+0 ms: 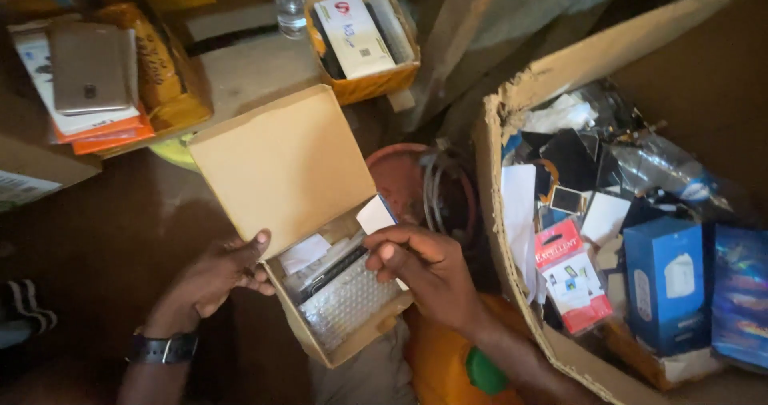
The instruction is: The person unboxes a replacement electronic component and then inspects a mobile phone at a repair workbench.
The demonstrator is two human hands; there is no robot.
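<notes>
The left hand (pixel 210 275), palm down with a watch on its wrist, grips the left edge of an open small cardboard box (pixel 312 237) held low at centre. The right hand (pixel 428 265) reaches in from the right, fingers curled around a small white card (pixel 376 213) above the bubble wrap (pixel 348 302) inside.

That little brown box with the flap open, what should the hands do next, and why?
Probably the right hand should lift the small white card clear. Its fingers sit on it inside the open cardboard box, which the left hand steadies, and bubble wrap lies beneath.
</notes>
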